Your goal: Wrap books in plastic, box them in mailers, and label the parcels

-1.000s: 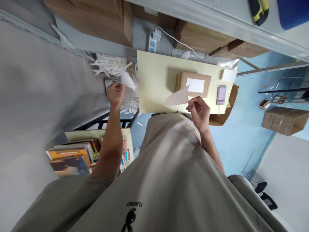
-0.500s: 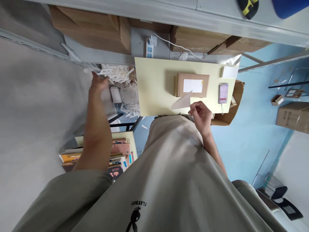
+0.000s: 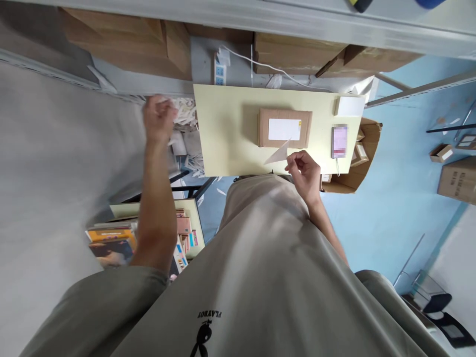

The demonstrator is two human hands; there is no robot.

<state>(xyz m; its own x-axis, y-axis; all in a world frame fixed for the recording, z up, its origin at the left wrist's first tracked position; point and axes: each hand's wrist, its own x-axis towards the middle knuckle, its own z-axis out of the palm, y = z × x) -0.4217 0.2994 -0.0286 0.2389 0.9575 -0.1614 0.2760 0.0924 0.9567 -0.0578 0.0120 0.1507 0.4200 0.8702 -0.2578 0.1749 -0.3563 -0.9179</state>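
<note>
My right hand (image 3: 304, 173) pinches a thin white slip of paper (image 3: 278, 153) at its edge, in front of a small cardboard box (image 3: 263, 128). This box lies on the pale yellow tabletop (image 3: 226, 134) and carries a white label (image 3: 283, 130) on its upper face. My left hand (image 3: 159, 116) is off the table's left edge, over a heap of white paper scraps (image 3: 185, 111). Motion smears its fingers, and I cannot make out anything in them.
A phone (image 3: 339, 140) with a cable and a white block (image 3: 349, 106) lie at the table's right end. An open carton (image 3: 366, 166) stands beside it. Behind are a power strip (image 3: 219, 74) and large cartons (image 3: 293, 54). Books (image 3: 111, 235) lie at lower left.
My left hand has moved right and drawn its fingers in; a pale scrap at its fingertips is no longer seen there. My right hand still holds the slip. The view has shifted slightly.
</note>
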